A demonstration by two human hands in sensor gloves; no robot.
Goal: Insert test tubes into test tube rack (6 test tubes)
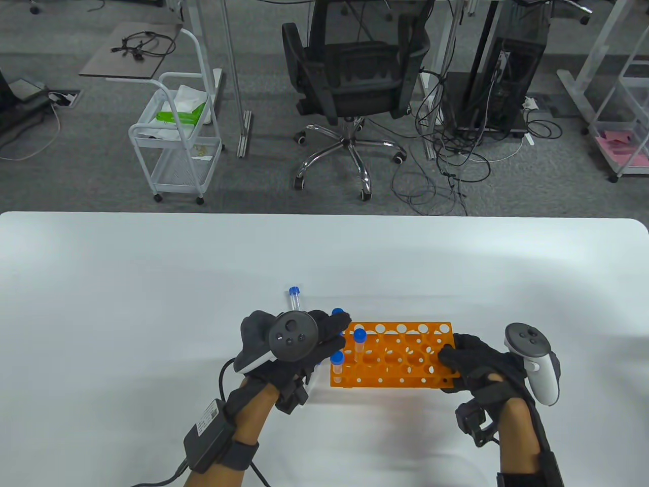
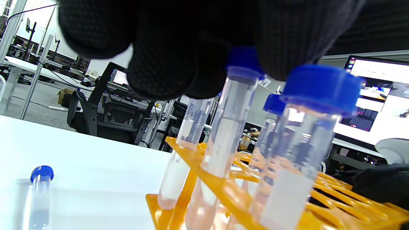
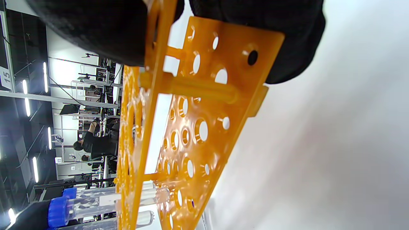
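Orange rack (image 1: 400,355) stands on the white table (image 1: 152,284), near its front edge. Right hand (image 1: 481,368) grips the rack's right end, fingers (image 3: 96,28) wrapped over the end plate. Left hand (image 1: 289,350) is at the rack's left end, fingertips (image 2: 159,70) closed on the top of a tube (image 2: 188,153) seated in a left-end hole. Three more blue-capped tubes stand in the rack's left end: far (image 1: 338,313), middle (image 1: 359,342) and near (image 1: 337,366). One loose tube (image 1: 294,298) lies on the table just beyond the rack's left end, apart from it.
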